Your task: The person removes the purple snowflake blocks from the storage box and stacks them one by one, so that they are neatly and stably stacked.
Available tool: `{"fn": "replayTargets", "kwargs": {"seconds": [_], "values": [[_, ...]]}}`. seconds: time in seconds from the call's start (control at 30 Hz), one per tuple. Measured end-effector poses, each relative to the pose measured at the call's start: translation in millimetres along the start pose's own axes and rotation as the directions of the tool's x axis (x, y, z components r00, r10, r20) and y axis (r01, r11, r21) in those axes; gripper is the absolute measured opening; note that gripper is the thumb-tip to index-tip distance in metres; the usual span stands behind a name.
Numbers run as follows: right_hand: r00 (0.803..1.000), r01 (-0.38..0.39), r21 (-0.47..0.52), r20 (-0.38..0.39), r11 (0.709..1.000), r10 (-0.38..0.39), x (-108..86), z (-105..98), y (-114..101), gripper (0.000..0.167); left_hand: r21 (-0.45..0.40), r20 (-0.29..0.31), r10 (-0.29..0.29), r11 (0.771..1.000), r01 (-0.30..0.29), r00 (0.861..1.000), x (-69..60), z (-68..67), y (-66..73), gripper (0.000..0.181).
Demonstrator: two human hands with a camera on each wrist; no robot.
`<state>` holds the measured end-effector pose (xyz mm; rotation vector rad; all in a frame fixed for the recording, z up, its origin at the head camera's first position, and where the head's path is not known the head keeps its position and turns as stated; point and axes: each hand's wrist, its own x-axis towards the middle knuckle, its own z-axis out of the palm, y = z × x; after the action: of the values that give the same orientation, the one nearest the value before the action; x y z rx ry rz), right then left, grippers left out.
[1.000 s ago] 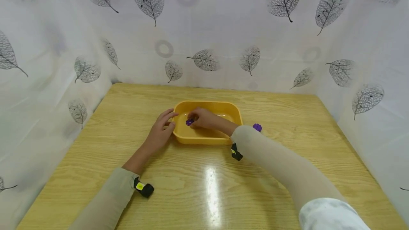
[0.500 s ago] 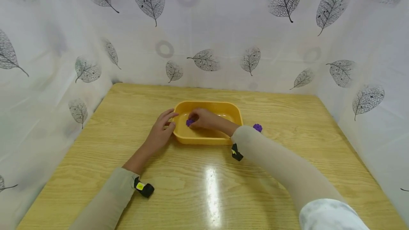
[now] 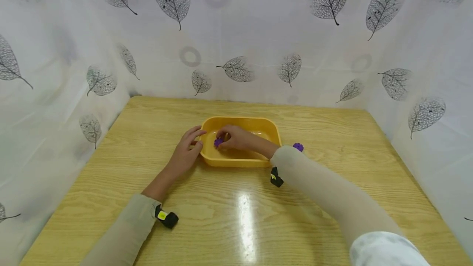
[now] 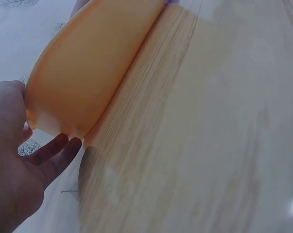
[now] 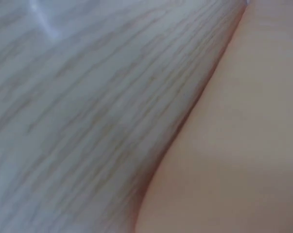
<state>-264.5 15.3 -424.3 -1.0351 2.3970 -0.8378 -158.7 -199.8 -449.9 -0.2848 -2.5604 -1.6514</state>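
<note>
In the head view a yellow plastic tray (image 3: 242, 162) stands on the wooden table. My right hand (image 3: 236, 138) reaches over its right side and pinches a small purple flower-shaped piece (image 3: 218, 142) between thumb and fingers, low inside the tray near its left end. My left hand (image 3: 186, 151) rests against the tray's left end, fingers extended and touching the rim and outer wall. In the left wrist view that hand (image 4: 20, 160) touches the tray's wall (image 4: 88, 63). The right wrist view has only the tray's outer wall (image 5: 233, 136) and the table; the right hand is hidden there.
A second purple flower-shaped piece (image 3: 298, 147) lies on the table right of the tray, partly covered by my right sleeve. The wooden table (image 3: 207, 212) reaches back to a white leaf-print curtain (image 3: 258, 32), which also hangs on both sides.
The pinched purple piece has turned and shifted very slightly left within the tray. My right forearm has moved slightly to the right. The left hand stays as it was.
</note>
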Motion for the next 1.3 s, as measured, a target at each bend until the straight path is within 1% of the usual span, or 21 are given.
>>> {"fn": "replayTargets", "kwargs": {"seconds": [0.13,0.27,0.43,0.53,0.7,0.8,0.97,1.1,1.3], "values": [[0.999,0.03,-0.01,-0.029,1.0,-0.03,-7.5,-5.6,0.1,0.034,0.002,-0.005,0.002,1.0,-0.002,1.0,0.4,0.3,0.1,0.04],[0.996,0.063,0.014,-0.066,0.998,-0.062,-17.1,-12.6,2.0,0.034,0.002,-0.008,0.004,1.0,-0.004,1.0,0.4,0.5,0.7,0.04],[0.991,0.073,0.068,-0.114,0.995,-0.065,-32.3,-22.9,6.8,0.034,0.013,0.0,0.011,1.0,-0.011,1.0,0.3,0.9,0.7,0.042],[0.99,0.071,0.099,-0.126,0.993,-0.058,-43.0,-31.2,10.5,0.035,0.021,-0.001,0.02,1.0,-0.02,1.0,0.7,1.2,0.1,0.042],[0.986,0.025,0.124,-0.167,0.992,-0.004,-66.6,-49.4,13.4,0.036,0.034,-0.007,0.04,0.999,-0.04,0.999,0.9,1.8,-0.5,0.041],[0.978,0.001,0.133,-0.208,0.991,0.027,-83.0,-58.8,16.5,0.038,0.042,-0.007,0.043,0.998,-0.043,0.999,0.6,2.3,-0.4,0.041],[0.962,-0.02,0.131,-0.266,0.991,0.055,-109.0,-69.9,30.8,0.037,0.049,-0.006,0.036,0.998,-0.036,0.999,-0.1,2.4,1.1,0.042],[0.946,-0.053,0.127,-0.312,0.99,0.091,-129.1,-75.8,42.4,0.036,0.051,-0.002,0.033,0.998,-0.033,0.999,0.3,2.0,1.2,0.042],[0.926,-0.128,0.13,-0.341,0.983,0.165,-156.2,-77.6,62.5,0.038,0.032,0.0,0.026,0.999,-0.026,1.0,0.5,1.5,1.1,0.042]]}}
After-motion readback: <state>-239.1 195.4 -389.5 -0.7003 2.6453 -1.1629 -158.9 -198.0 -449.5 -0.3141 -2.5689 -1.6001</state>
